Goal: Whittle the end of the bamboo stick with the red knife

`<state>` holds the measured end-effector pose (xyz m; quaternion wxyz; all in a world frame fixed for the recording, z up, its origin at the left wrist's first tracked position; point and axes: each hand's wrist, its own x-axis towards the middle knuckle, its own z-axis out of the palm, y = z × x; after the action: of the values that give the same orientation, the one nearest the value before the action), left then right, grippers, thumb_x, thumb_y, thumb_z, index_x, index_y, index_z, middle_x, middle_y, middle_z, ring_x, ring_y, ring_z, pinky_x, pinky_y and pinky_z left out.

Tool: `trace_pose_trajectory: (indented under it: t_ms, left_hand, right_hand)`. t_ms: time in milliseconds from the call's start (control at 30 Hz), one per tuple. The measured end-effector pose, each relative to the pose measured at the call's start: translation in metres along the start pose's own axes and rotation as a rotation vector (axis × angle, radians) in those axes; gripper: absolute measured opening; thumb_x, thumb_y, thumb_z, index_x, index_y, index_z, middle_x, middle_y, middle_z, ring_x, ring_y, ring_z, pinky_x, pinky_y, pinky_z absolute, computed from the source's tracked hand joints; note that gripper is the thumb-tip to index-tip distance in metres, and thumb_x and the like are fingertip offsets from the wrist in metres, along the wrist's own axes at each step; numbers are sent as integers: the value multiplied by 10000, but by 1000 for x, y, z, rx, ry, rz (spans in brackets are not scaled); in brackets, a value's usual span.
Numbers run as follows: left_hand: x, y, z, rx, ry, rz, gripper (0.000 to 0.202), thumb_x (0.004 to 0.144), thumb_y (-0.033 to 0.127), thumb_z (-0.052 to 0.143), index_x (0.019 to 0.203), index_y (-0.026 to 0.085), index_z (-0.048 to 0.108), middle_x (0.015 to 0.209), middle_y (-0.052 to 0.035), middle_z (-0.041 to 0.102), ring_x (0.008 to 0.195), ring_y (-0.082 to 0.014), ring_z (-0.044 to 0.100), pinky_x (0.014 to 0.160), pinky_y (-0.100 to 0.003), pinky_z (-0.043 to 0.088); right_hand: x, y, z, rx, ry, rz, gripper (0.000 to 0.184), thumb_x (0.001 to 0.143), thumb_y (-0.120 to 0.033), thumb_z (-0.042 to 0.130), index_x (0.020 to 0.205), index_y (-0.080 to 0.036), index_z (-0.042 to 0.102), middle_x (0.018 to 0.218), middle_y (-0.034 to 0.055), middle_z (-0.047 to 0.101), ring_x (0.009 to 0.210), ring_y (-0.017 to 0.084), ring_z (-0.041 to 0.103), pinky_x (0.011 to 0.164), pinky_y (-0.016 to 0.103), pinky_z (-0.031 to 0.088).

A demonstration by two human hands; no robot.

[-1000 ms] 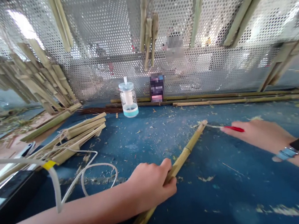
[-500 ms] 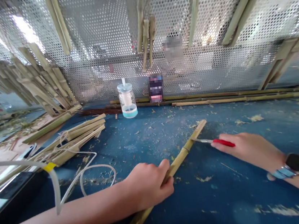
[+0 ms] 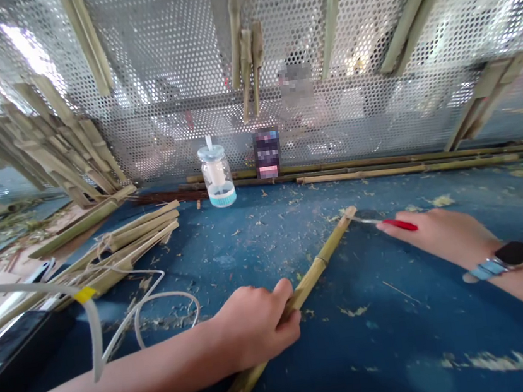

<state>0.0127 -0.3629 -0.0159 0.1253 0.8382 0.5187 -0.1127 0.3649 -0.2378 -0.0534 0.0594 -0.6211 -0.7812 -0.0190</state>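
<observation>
The left hand (image 3: pixel 256 325) is closed around a bamboo stick (image 3: pixel 320 266), which lies slanted across the blue counter (image 3: pixel 416 336) with its far end pointing toward the back and its near end running off the bottom of the view. The right hand (image 3: pixel 438 239) is narrowly closed on a red-handled knife (image 3: pixel 399 225), fingers along the handle, and the thin blade reaches to the far end of the stick; whether it touches the bamboo is hard to tell. A watch (image 3: pixel 503 262) sits on that wrist. The step in hand looks like trimming that end, and a cut there calls for the left hand to keep the stick firmly pinned while the blade stays at a shallow angle. Shavings (image 3: pixel 258 247) are scattered over the counter. To the left lie a tied bundle of split bamboo (image 3: pixel 125 248) and a white cable (image 3: pixel 138 319). Near the back stand a clear jar (image 3: pixel 217 177) and a blurred object, with long canes (image 3: pixel 382 171) lying behind them. Bamboo pieces (image 3: pixel 241 52) hang against a perforated metal screen (image 3: pixel 167 48).
</observation>
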Motion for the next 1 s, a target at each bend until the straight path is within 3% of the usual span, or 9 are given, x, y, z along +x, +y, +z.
trace_pose_trajectory:
  t_ms: [133, 267, 333, 467, 600, 767, 900, 1000]
  left_hand:
    - [-3, -1, -1, 28, 1, 18, 342, 1053, 443, 400, 1202, 200, 587, 830, -84, 806, 763, -361, 807, 663, -437, 613]
    - [-5, 0, -1, 45, -8, 24, 457, 1018, 567, 492, 1250, 187, 591, 846, -105, 814, 783, -412, 806, 690, -510, 635]
    - [-5, 0, -1, 49, -15, 18, 429, 1030, 531, 482, 1266, 186, 583, 860, -104, 817, 780, -397, 809, 684, -491, 637]
    - [-3, 0, -1, 60, -24, 7, 359, 1055, 430, 422, 1257, 178, 579, 855, -106, 813, 770, -379, 810, 682, -474, 628]
    - [-1, 0, -1, 71, -37, 10, 357, 1058, 411, 388, 1255, 177, 571, 806, -95, 798, 755, -375, 805, 662, -451, 600]
    - [-2, -1, -1, 73, -45, 7, 324, 1056, 400, 369, 1211, 195, 566, 796, -84, 787, 745, -347, 797, 644, -402, 550]
    - [-2, -1, -1, 74, -45, 0, 314, 1057, 397, 364, 1205, 200, 558, 775, -66, 775, 739, -329, 794, 627, -377, 526]
    - [-2, -2, -1, 73, -50, 10, 307, 1056, 401, 370, 1197, 204, 559, 788, -64, 777, 743, -323, 794, 617, -369, 520]
  right_hand:
    - [-4, -5, 0, 91, -76, -113, 799, 874, -966, 202, 736, -264, 557, 533, 53, 589, 491, 235, 567, 477, 303, 265]
    - [2, 0, -1, 21, -42, 7, 821, 845, -982, 154, 693, -261, 517, 520, 58, 554, 467, 221, 526, 474, 306, 249]
    - [1, -2, -1, -1, -23, 13, 829, 854, -976, 143, 698, -258, 527, 530, 55, 552, 478, 213, 517, 486, 306, 251]
    - [-5, -12, -2, 65, -52, -121, 804, 901, -945, 183, 739, -249, 553, 526, 33, 544, 478, 191, 506, 502, 300, 245]
    - [-5, -14, -6, -19, 34, -9, 837, 876, -956, 111, 686, -254, 524, 476, 33, 480, 420, 174, 417, 475, 300, 211]
    - [-10, -20, -8, 104, -58, -147, 781, 923, -919, 221, 715, -242, 550, 513, 30, 545, 431, 162, 482, 472, 280, 228]
    - [-7, -20, -8, 27, -15, -6, 792, 908, -924, 198, 681, -246, 538, 491, 33, 510, 428, 170, 449, 480, 296, 220]
    - [-5, -23, -9, 70, -62, -68, 776, 919, -916, 217, 695, -244, 535, 512, 31, 525, 452, 167, 464, 491, 295, 238]
